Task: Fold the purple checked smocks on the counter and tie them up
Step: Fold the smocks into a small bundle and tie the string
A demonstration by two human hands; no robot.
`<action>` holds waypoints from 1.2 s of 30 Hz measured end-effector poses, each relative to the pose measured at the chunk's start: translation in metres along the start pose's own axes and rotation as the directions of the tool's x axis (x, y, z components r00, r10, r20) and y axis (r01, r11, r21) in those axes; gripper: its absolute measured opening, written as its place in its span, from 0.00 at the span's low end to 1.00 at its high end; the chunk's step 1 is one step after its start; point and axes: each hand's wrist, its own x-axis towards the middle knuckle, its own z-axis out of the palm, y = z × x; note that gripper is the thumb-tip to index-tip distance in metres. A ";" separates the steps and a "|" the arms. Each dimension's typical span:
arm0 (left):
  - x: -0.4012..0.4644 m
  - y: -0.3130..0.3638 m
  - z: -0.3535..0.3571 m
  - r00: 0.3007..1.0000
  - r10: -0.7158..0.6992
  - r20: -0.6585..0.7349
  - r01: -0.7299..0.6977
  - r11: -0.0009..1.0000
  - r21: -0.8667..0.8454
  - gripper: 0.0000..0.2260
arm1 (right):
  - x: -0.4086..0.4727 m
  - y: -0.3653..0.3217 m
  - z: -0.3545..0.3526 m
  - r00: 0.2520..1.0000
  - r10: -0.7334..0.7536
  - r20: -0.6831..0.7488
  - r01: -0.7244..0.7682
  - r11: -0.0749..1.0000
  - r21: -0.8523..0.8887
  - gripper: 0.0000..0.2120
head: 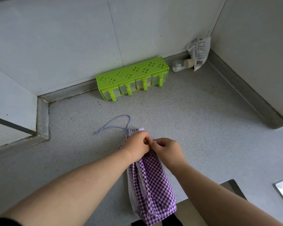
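A purple checked smock (151, 185) lies folded into a long narrow strip on the grey counter (203, 119), its lower end hanging over the front edge. My left hand (137, 143) and my right hand (167, 149) meet at its far end, both pinching the cloth there with curled fingers. A thin striped tie string (112, 126) loops out from that end toward the back left and lies loose on the counter.
A green spice rack (131, 78) with several clear drawers stands against the back wall. A small bottle (183, 65) lies on its side next to a white packet (199, 53) in the back right corner. A raised ledge (42, 118) borders the left.
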 end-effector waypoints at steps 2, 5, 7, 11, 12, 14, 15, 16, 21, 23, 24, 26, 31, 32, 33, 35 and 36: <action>-0.002 0.002 0.001 0.999 0.034 0.008 -0.034 0.995 0.098 0.08 | 0.002 -0.001 0.002 1.000 -0.021 -0.023 0.018 0.994 -0.106 0.11; -0.002 -0.002 0.000 0.999 0.024 0.033 -0.025 0.999 0.021 0.10 | 0.003 -0.001 0.002 0.999 -0.008 -0.044 0.002 0.992 -0.130 0.07; -0.001 -0.006 -0.003 0.999 -0.004 0.044 0.006 0.999 -0.046 0.13 | 0.003 0.000 0.002 0.999 -0.003 -0.045 -0.001 0.996 -0.087 0.05; 0.005 -0.011 -0.008 0.993 -0.064 0.103 0.073 0.994 -0.086 0.15 | 0.001 0.004 0.006 0.995 -0.097 -0.002 0.096 0.984 -0.150 0.07; 0.007 -0.011 -0.008 0.991 -0.073 0.114 0.082 0.994 -0.079 0.15 | 0.001 0.004 0.007 0.992 -0.125 0.009 0.124 0.976 -0.176 0.08; 0.009 -0.011 -0.009 0.989 -0.071 0.127 0.077 0.996 -0.041 0.14 | 0.001 0.004 0.005 0.986 -0.163 0.041 0.168 0.959 -0.229 0.08; 0.009 -0.009 -0.010 0.989 -0.066 0.134 0.068 0.998 -0.012 0.13 | 0.001 0.004 0.003 0.983 -0.170 0.064 0.181 0.950 -0.255 0.08; 0.009 -0.007 -0.011 0.988 -0.055 0.141 0.053 0.998 0.023 0.12 | 0.002 0.003 0.000 0.981 -0.173 0.091 0.192 0.942 -0.277 0.07; 0.006 0.000 -0.010 0.988 -0.008 0.153 -0.014 0.990 0.140 0.09 | 0.008 -0.009 -0.012 0.983 -0.107 0.152 0.167 0.866 -0.470 0.07; 0.003 0.001 -0.008 0.989 0.007 0.146 -0.037 0.978 0.204 0.09 | 0.012 -0.014 -0.011 0.992 -0.049 0.113 0.099 0.860 -0.501 0.05; 0.002 0.003 -0.007 0.990 0.024 0.142 -0.060 0.967 0.249 0.11 | 0.014 -0.015 -0.010 0.996 -0.010 0.088 0.052 0.871 -0.488 0.02; -0.001 0.008 -0.006 0.988 0.072 0.140 -0.117 0.930 0.348 0.13 | 0.015 -0.018 -0.005 0.999 0.026 0.045 0.001 0.853 -0.522 0.03; -0.003 0.012 0.001 0.986 0.092 0.136 -0.146 0.868 0.474 0.14 | 0.013 -0.012 0.008 0.996 -0.083 -0.040 0.039 0.777 -0.629 0.05; -0.001 0.011 0.001 0.988 0.081 0.134 -0.135 0.878 0.459 0.14 | 0.011 -0.009 0.009 0.993 -0.102 -0.053 0.047 0.781 -0.623 0.05; 0.001 0.009 0.000 0.988 0.060 0.143 -0.117 0.896 0.429 0.15 | 0.009 -0.005 0.010 0.990 -0.126 -0.058 0.063 0.783 -0.618 0.05; 0.004 0.007 -0.004 0.983 0.015 0.183 -0.081 0.931 0.356 0.15 | 0.007 0.003 0.009 0.979 -0.193 -0.057 0.121 0.792 -0.598 0.05; 0.005 0.007 -0.007 0.980 0.005 0.200 -0.072 0.941 0.330 0.15 | 0.005 0.005 0.007 0.972 -0.230 -0.051 0.157 0.794 -0.587 0.05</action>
